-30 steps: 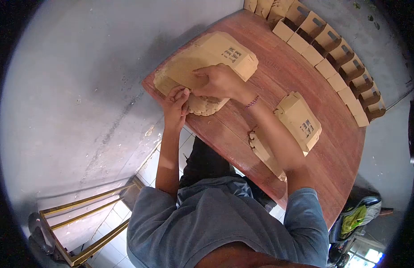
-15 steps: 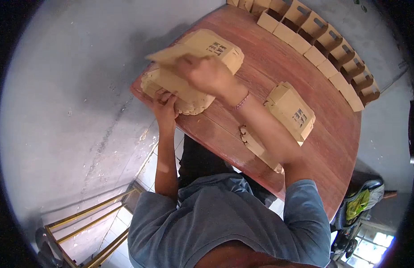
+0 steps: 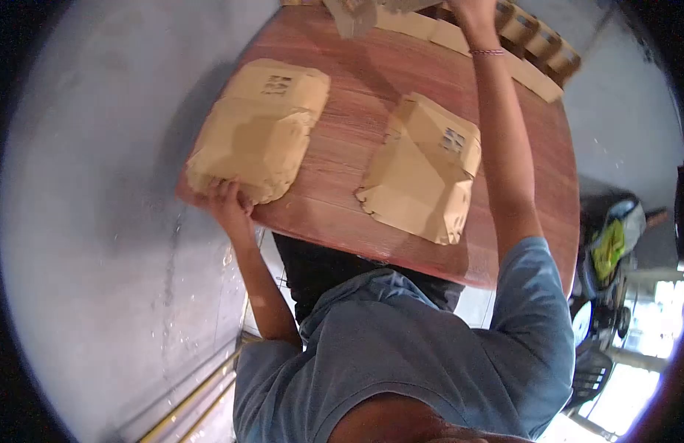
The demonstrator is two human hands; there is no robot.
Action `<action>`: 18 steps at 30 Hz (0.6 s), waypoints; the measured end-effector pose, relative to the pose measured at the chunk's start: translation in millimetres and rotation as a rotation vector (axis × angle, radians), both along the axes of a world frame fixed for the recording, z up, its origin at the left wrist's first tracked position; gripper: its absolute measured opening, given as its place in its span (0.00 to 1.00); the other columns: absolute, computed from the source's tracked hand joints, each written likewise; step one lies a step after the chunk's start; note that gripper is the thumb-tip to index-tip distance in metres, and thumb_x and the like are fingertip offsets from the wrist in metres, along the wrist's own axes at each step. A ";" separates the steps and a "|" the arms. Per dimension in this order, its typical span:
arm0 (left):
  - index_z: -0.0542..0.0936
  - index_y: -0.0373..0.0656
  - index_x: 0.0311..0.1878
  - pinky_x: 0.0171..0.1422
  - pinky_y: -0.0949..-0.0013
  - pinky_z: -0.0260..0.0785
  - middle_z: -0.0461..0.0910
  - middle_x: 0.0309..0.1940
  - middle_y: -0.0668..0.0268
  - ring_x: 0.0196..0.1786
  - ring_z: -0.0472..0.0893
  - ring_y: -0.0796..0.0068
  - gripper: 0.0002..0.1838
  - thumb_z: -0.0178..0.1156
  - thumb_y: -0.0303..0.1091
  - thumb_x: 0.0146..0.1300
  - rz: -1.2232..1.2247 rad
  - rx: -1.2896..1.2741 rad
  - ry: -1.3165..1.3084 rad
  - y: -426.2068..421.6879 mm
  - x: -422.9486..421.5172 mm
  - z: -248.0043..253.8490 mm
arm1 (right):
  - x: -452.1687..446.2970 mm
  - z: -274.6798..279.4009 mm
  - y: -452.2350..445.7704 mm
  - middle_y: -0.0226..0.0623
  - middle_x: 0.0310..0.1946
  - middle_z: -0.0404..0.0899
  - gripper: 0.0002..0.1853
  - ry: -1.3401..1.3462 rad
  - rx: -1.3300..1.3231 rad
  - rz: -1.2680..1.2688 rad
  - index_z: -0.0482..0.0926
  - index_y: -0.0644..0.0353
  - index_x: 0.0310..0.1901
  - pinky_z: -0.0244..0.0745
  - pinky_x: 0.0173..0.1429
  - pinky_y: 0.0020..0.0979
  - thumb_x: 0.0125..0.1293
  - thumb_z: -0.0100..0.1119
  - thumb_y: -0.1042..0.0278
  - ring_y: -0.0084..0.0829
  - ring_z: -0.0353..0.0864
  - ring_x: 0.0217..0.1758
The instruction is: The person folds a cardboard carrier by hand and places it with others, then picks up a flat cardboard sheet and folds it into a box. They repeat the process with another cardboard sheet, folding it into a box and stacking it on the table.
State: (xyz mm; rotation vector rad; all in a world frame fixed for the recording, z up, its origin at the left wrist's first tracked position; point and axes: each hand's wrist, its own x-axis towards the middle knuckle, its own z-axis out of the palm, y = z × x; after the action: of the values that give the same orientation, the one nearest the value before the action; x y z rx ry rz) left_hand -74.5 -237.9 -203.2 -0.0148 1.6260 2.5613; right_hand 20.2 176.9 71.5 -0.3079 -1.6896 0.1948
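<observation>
A stack of flat brown cardboard box blanks (image 3: 246, 140) lies at the table's left, with blurred dark lettering near its far end. My left hand (image 3: 235, 210) grips its near edge, fingers over the top. High in the view, my right hand (image 3: 473, 10) is raised over the far side of the table and partly cut off by the frame. Beside it hangs a loose cardboard blank (image 3: 355, 18), apparently in that hand's grasp, though the fingers are mostly hidden. A second group of flat blanks (image 3: 416, 177), also lettered, rests on the middle of the table.
Folded cardboard carriers with handle holes (image 3: 530, 33) stand in a row along the far edge of the red-brown wooden table (image 3: 342, 144). A grey wall (image 3: 105, 184) runs close along the left. Bags (image 3: 611, 244) sit beyond the table's right side.
My right hand has lifted a blank off the left stack and carried it up and away to the far side. My left hand stays at the stack's edge. The head view has shifted.
</observation>
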 end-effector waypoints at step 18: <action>0.76 0.42 0.59 0.26 0.81 0.57 0.79 0.50 0.68 0.40 0.72 0.87 0.22 0.70 0.32 0.64 0.032 -0.325 0.077 -0.9 -0.9 43.9 | 257.7 -221.4 -135.9 0.32 0.52 0.87 0.14 -1.005 0.046 0.384 0.86 0.58 0.50 0.84 0.60 0.35 0.67 0.65 0.62 0.36 0.87 0.58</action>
State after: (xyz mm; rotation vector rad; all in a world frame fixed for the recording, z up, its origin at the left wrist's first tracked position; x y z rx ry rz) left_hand -75.3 -238.7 -159.3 0.0313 2.0683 2.3154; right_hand 277.9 40.9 -149.9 -0.0208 -2.7434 0.3129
